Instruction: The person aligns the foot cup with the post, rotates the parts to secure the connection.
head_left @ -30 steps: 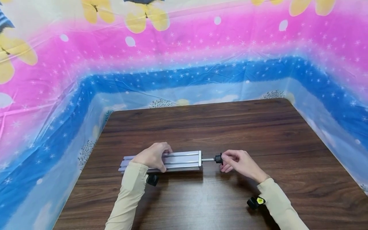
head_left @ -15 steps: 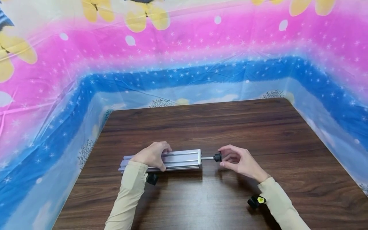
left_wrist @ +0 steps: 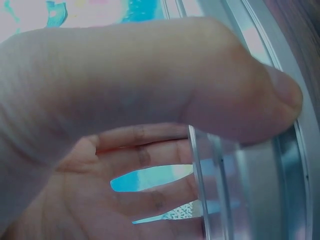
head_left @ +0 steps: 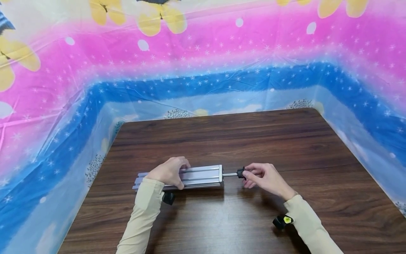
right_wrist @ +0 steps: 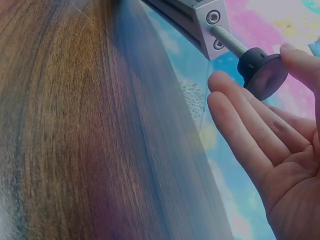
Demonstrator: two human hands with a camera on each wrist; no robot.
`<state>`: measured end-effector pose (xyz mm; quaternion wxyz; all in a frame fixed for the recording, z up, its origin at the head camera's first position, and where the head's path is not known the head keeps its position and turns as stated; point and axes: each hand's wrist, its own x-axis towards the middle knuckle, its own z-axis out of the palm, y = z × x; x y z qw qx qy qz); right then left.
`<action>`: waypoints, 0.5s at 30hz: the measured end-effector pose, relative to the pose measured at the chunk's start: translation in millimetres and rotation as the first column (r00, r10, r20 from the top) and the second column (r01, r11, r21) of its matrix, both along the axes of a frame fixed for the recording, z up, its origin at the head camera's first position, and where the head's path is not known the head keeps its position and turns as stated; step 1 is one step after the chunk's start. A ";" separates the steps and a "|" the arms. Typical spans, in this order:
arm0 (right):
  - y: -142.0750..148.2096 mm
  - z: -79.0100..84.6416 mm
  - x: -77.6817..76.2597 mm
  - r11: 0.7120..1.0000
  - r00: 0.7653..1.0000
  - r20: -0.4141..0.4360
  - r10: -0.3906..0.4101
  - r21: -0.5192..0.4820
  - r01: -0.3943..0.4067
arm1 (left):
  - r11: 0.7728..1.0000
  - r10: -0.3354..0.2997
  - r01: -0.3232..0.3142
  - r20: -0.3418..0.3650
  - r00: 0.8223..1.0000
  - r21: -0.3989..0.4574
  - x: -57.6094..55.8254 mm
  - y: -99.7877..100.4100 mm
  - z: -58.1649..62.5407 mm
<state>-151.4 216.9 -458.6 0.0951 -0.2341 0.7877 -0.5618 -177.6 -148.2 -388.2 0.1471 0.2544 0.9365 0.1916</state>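
Note:
A silver aluminium profile with long slots lies on the table, its bolted end plate facing right. My left hand grips it from above near its left half; in the left wrist view the thumb lies across its near side, fingers on the far side. Out of the end plate sticks a threaded rod that ends in a black levelling foot. My right hand pinches the rim of this foot between thumb and fingers. Part of the foot is hidden behind the thumb in the head view.
The dark wood-grain table reaches back to a colourful cloth backdrop that hangs around its far and side edges. A black wrist camera sits on the right sleeve, another on the left.
The right thumb and fingers spread apart half a second ago and have come together again on the black levelling foot. The left hand and the profile have barely moved.

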 end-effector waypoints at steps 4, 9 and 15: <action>0.4 -1.1 0.0 1.000 0.999 0.030 0.012 -0.001 -0.012 | 1.000 -0.003 0.003 0.003 1.000 0.003 0.1 0.3 -0.7; 1.9 -3.0 3.6 0.999 1.000 -0.022 -0.007 0.039 0.008 | 1.000 0.007 -0.007 0.014 1.000 0.004 0.2 1.1 -0.1; 1.9 -1.8 6.3 0.999 0.988 -0.151 -0.032 0.018 0.035 | 1.000 0.005 -0.005 0.023 1.000 0.012 0.3 2.7 1.5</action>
